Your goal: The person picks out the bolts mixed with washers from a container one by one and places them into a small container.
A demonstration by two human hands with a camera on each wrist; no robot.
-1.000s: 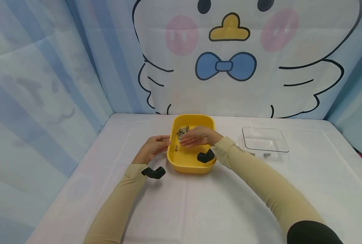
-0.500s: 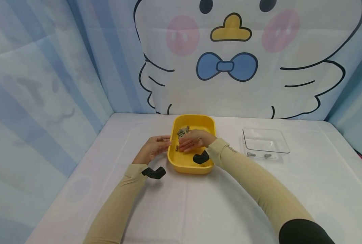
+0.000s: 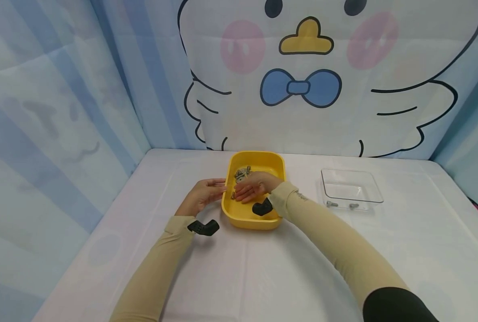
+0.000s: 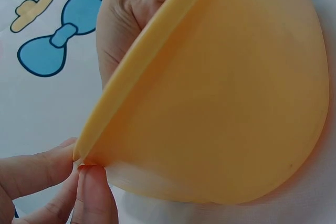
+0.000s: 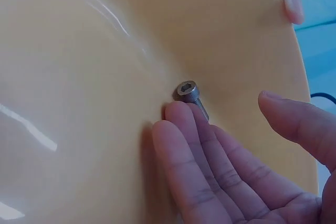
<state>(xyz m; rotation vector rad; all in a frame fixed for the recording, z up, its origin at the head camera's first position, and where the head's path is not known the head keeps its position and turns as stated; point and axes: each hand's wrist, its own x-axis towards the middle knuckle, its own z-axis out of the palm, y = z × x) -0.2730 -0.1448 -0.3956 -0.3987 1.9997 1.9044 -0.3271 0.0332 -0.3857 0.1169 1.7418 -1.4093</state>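
A yellow plastic tray (image 3: 252, 223) stands on the table. My left hand (image 3: 200, 197) pinches its left rim; in the left wrist view the thumb (image 4: 94, 195) presses just under the lip. My right hand (image 3: 254, 185) is inside the tray. In the right wrist view, its extended fingertips (image 5: 169, 135) reach a hex socket screw (image 5: 188, 92) lying at the foot of the tray wall, and the thumb stands apart. Several metal screws and bits of hardware (image 3: 242, 172) lie in a pile toward the tray's far left, partly behind my right hand.
To the right stands a clear plastic box (image 3: 353, 198), with a bolt (image 3: 332, 204) and another bolt (image 3: 353, 206) showing at its front. A printed cloth backdrop (image 3: 299, 125) rises behind the table's far edge.
My right hand has moved a little left and toward me inside the tray, closer to the lone screw. The left hand has kept its place on the rim.
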